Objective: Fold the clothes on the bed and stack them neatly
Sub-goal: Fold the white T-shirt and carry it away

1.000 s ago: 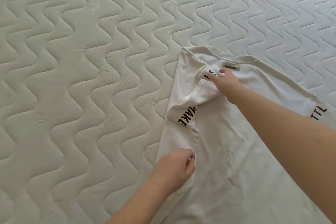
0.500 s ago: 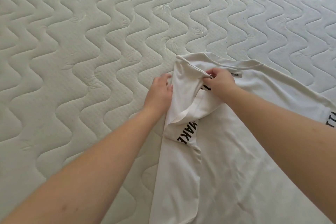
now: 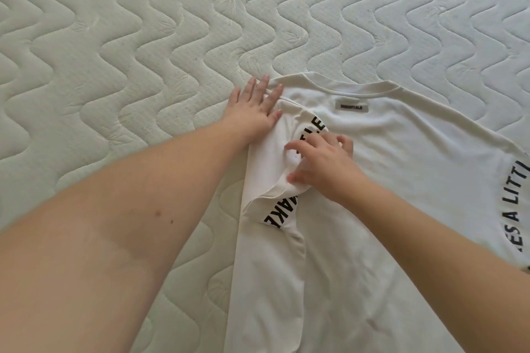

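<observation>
A white T-shirt (image 3: 401,180) with black lettering lies flat on the bed, collar and grey neck label (image 3: 351,107) toward the far side. Its left side is folded inward, and the left sleeve (image 3: 275,209) with black letters lies rumpled on top of the body. My left hand (image 3: 252,112) presses flat with straight fingers on the folded left shoulder corner, half on the mattress. My right hand (image 3: 321,163) rests on the folded sleeve with fingers spread and slightly bent, pressing the fabric down. The right sleeve with curved lettering (image 3: 516,203) lies spread out at the right edge.
The quilted cream mattress (image 3: 129,66) with a wavy stitch pattern fills the view to the left and beyond the shirt. No other clothes are in view.
My left hand came up from the shirt's lower left edge to the shoulder corner and now lies flat there. My right hand let go of the sleeve fabric and moved down onto it.
</observation>
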The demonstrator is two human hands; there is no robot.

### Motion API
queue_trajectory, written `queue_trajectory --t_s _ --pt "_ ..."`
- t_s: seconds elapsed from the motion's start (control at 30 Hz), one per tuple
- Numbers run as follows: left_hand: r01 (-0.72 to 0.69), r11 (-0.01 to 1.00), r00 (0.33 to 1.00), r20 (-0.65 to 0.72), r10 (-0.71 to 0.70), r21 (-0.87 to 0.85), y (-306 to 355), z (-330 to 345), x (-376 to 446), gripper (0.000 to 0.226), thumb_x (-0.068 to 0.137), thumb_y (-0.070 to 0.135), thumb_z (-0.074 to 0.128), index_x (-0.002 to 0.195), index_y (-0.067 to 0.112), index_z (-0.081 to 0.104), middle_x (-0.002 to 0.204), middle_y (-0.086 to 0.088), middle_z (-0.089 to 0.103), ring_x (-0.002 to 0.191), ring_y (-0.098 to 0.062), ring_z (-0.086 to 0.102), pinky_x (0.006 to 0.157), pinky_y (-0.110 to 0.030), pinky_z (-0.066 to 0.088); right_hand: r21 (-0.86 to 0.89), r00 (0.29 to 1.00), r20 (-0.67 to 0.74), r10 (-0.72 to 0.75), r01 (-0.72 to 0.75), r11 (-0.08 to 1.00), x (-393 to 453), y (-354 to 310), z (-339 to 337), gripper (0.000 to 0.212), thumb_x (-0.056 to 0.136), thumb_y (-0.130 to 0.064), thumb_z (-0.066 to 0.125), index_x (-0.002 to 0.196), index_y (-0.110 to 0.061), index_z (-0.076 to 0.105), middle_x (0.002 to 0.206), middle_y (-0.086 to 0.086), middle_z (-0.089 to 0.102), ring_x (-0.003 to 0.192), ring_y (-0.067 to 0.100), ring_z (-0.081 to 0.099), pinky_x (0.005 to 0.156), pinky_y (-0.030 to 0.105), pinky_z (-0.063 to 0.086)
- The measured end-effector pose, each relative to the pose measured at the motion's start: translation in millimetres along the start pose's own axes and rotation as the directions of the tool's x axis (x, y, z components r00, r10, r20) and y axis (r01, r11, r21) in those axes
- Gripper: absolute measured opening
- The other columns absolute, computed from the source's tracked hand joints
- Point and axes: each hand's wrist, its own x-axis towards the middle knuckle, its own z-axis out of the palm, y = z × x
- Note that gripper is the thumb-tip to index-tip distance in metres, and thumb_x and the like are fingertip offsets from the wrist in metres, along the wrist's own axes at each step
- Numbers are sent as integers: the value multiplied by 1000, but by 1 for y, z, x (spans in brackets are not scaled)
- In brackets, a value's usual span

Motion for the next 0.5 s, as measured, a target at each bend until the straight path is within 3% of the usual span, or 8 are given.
queue_trajectory --t_s 0.1,0.2,0.23,0.3,0.37,0.43,0.5 --pt "1 1000 1000 22 -1 17 2 -9 -3 60 101 56 14 153 40 -12 163 2 -20 150 -21 -14 120 -47 -5 -99 982 -101 -160 151 984 -18 17 -9 23 81 -43 71 103 -36 71 98 -8 58 111 24 49 99 40 12" --pt "27 993 996 -78 -36 -114 13 -20 -16 63 102 50 25 155 36 -8 163 1 -17 150 -19 -12 119 -47 -4 -132 935 -295 -196 163 978 -40 37 -17 11 71 -24 80 80 -25 74 81 -4 63 91 31 60 91 40 19" --pt "30 979 984 -167 -64 -199 17 -23 -24 63 103 47 30 156 33 -1 164 -1 -10 151 -20 -7 119 -45 0 -149 915 -360 -181 135 980 -48 45 -19 11 69 -21 80 76 -24 72 79 -3 63 87 31 61 89 39 21" --pt "-31 930 924 -365 -113 -366 24 -27 -46 54 101 38 43 151 23 30 157 -9 23 145 -28 21 115 -43 19 -147 908 -410 -87 29 989 -66 62 -17 14 70 -13 82 74 -21 71 80 -1 64 86 32 60 86 39 24" --pt "-101 897 877 -463 -124 -431 31 -26 -75 33 98 29 50 125 12 57 124 -12 54 116 -31 49 99 -42 39 -78 943 -314 107 -138 987 -81 73 -11 17 77 -7 76 83 -22 71 92 0 65 94 32 55 86 40 26" --pt "-91 880 936 -342 -85 -466 40 -17 -103 28 100 34 47 103 11 63 101 -9 59 97 -29 56 85 -42 45 171 929 -171 329 -301 938 -89 77 -2 22 86 -9 62 100 -25 67 105 -1 62 97 23 55 85 36 34" --pt "-3 896 998 -62 -27 -444 53 -8 -129 43 98 54 39 91 19 62 94 -4 57 96 -27 56 83 -41 45 552 827 -89 555 -423 719 -87 68 0 19 92 -21 54 110 -27 57 107 -2 60 86 12 58 73 25 43"
